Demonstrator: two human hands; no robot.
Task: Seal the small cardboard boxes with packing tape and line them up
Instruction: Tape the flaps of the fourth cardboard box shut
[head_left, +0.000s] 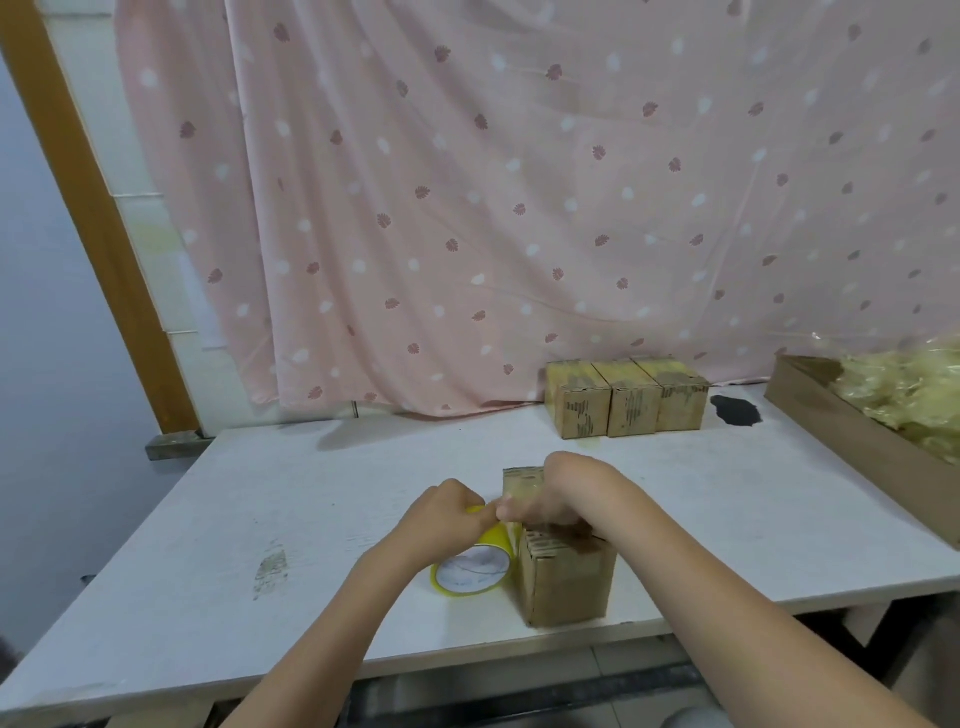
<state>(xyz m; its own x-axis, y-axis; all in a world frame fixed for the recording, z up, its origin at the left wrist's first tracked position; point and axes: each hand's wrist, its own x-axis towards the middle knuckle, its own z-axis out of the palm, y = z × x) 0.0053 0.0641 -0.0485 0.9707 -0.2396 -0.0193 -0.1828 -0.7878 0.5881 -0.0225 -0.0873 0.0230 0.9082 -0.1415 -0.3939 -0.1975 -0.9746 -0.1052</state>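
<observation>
A small cardboard box (563, 582) stands near the table's front edge, a strip of clear tape lying along its top. My right hand (550, 499) presses down on the box top, fingers bent over the tape. Just left of the box a yellow tape roll (475, 566) stands on its rim, and my left hand (447, 514) grips it from above. The two hands touch at the fingertips. Three taped boxes (626, 400) stand side by side in a row at the back of the table, against the curtain.
A long open cardboard tray (852, 441) holding crumpled clear plastic lies along the right edge of the white table (260, 519). A dark stain (735, 410) marks the table by the row. A pink patterned curtain hangs behind, with a wooden frame at left.
</observation>
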